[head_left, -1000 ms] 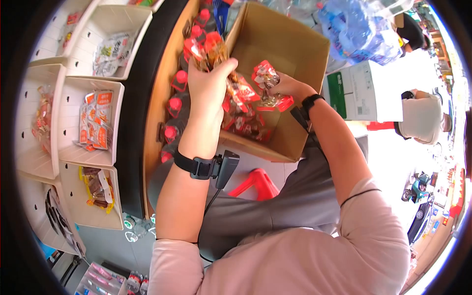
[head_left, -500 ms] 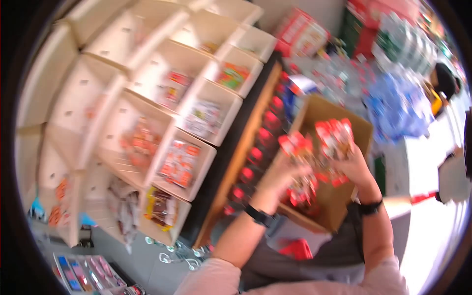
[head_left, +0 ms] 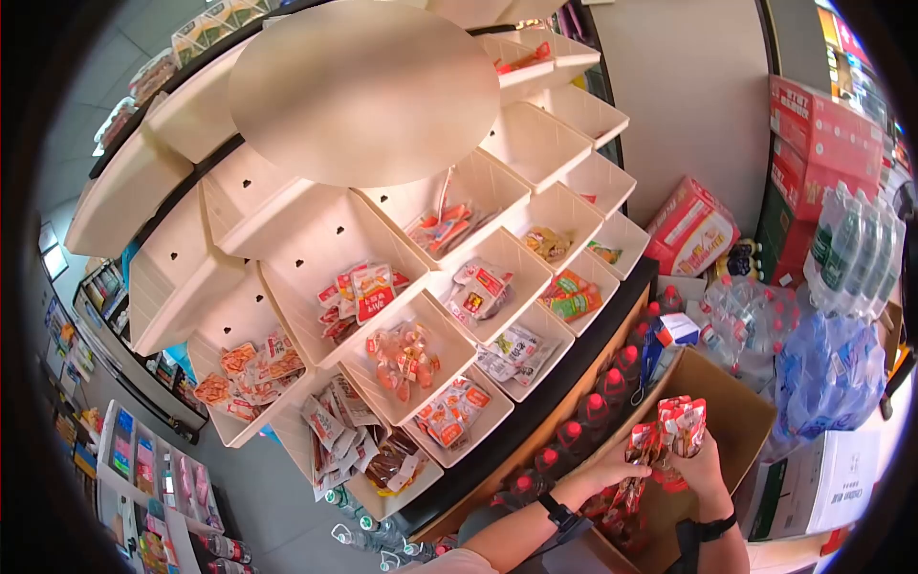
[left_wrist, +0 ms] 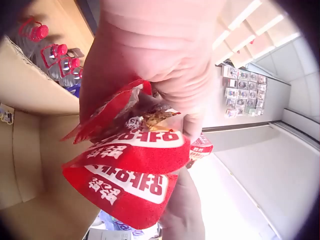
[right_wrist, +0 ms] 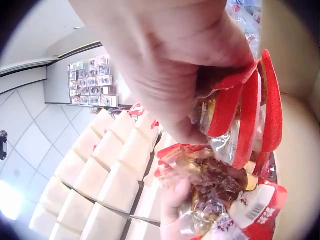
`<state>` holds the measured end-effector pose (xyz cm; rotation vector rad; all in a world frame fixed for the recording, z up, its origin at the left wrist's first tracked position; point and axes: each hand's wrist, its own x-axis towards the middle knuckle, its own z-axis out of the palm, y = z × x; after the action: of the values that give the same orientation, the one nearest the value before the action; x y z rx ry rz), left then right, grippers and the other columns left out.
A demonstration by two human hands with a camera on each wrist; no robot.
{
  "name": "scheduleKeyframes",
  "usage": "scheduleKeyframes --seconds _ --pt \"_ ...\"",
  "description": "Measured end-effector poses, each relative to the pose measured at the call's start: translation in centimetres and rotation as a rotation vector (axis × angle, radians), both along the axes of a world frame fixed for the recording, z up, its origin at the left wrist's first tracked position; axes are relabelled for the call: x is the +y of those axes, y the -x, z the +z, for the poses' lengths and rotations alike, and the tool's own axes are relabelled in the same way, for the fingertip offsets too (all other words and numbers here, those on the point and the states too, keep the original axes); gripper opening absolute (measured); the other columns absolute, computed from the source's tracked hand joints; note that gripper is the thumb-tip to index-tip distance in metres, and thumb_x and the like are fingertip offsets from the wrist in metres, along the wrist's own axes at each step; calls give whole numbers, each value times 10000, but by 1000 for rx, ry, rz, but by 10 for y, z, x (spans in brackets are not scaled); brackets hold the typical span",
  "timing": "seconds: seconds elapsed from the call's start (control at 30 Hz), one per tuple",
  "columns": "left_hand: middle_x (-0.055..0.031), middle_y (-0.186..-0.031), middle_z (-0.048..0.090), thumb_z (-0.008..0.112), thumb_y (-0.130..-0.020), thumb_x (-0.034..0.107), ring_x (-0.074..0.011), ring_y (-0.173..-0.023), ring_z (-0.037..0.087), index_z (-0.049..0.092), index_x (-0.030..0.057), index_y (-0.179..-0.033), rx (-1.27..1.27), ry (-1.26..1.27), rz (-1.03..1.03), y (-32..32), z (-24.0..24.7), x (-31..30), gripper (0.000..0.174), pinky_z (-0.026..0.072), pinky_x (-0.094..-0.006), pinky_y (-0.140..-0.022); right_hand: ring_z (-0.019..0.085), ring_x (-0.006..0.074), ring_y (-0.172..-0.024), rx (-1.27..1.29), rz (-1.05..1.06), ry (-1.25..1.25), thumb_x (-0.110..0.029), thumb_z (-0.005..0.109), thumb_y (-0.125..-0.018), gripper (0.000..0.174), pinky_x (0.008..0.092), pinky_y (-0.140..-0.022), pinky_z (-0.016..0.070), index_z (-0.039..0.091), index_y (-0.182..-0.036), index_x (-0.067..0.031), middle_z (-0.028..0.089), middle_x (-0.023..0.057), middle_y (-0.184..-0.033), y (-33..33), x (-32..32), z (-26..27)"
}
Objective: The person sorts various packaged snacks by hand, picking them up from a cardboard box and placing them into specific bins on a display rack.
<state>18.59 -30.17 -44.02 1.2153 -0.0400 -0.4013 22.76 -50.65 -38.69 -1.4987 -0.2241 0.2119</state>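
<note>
Above an open cardboard box (head_left: 741,402), both hands grip red-and-white snack packets. The left hand (head_left: 607,475) has its fingers round a bunch of packets (head_left: 643,442); in the left wrist view, red packets (left_wrist: 130,155) hang from the left hand (left_wrist: 150,55). Close beside it, the right hand (head_left: 701,469) holds upright packets (head_left: 682,425). In the right wrist view, the right hand (right_wrist: 170,65) pinches several packets (right_wrist: 245,110) with clear bags, and more packets (right_wrist: 240,200) lie against the left hand's fingers (right_wrist: 175,197). Further red packets (head_left: 622,526) are down inside the box.
Slanted cream bins (head_left: 392,359) with assorted snack packets fill the left and middle. Red-capped bottles (head_left: 571,437) line the wooden edge beside the box. Blue-wrapped goods (head_left: 830,373), a white carton (head_left: 822,483) and bottle packs (head_left: 854,251) stand to the right.
The head view has swung up and left, so more bins show and the hands sit lower right. Both hands still hold packets, closer together than one second ago.
</note>
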Motion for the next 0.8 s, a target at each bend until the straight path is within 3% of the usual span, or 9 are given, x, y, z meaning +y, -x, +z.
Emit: scheduleKeyframes --seconds 0.13,0.23,0.27,0.37,0.53,0.63,0.7,0.77,0.8 --pt "-39 -1356 556 746 -818 1 -132 -1167 545 387 55 -1514 -129 -93 81 -3 10 -5 785 457 -326 -1021 662 116 -996 -80 -32 102 7 762 -719 530 300 -892 534 587 -1219 -7 693 52 -1083 -2 3 0" --pt "-37 -1308 589 739 -828 -13 -133 -1158 568 445 56 -1464 -18 -104 104 -9 -12 1 704 471 -306 -1000 664 119 -984 -67 -89 54 7 765 -718 539 304 -878 540 583 -1225 -9 695 50 -1081 -7 2 -3" --pt "-12 -1134 635 757 -838 46 -136 -1007 614 490 70 -1422 17 -151 72 -11 -17 5 642 506 -313 -920 653 121 -1022 -20 -74 49 13 769 -722 574 304 -909 529 566 -1258 -8 684 54 -1121 -9 0 2" --pt "-10 -1106 648 754 -851 64 -137 -992 629 528 77 -1375 118 -14 160 -9 -28 3 570 519 -314 -906 637 128 -1078 -99 -59 10 26 778 -722 625 306 -948 516 538 -1299 -5 667 64 -1171 -12 1 12" --pt "-83 -1045 710 673 -913 66 -212 -871 732 538 69 -1319 226 211 88 -6 -17 12 429 623 -392 -732 616 158 -1166 -36 -45 -233 106 765 -720 736 345 -1024 499 452 -1373 -26 627 66 -1252 -19 0 -8" --pt "-72 -965 720 668 -929 107 -202 -864 733 586 70 -1231 310 277 135 3 14 9 315 617 -372 -741 633 176 -1149 104 -61 -458 174 680 -735 738 367 -1003 527 446 -1391 -70 626 35 -1228 -23 1 -2" --pt "-68 -982 719 656 -941 148 -195 -855 727 608 70 -1193 274 291 156 6 22 7 268 611 -356 -734 651 177 -1110 108 43 -463 93 683 -801 640 364 -942 561 472 -1385 -63 639 32 -1188 -25 -8 9" --pt "-56 -1018 719 658 -913 160 -188 -848 714 619 61 -1192 271 310 147 11 -20 23 298 604 -346 -732 674 155 -955 205 -64 -389 46 706 -847 503 314 -818 567 535 -1311 -46 661 35 -1073 -14 -10 23" --pt "-78 -1061 714 666 -902 160 -210 -890 719 587 54 -1252 242 330 191 9 3 10 375 607 -359 -778 675 145 -890 299 -62 -363 25 719 -854 396 295 -787 558 591 -1227 -13 671 15 -983 -14 -16 20"
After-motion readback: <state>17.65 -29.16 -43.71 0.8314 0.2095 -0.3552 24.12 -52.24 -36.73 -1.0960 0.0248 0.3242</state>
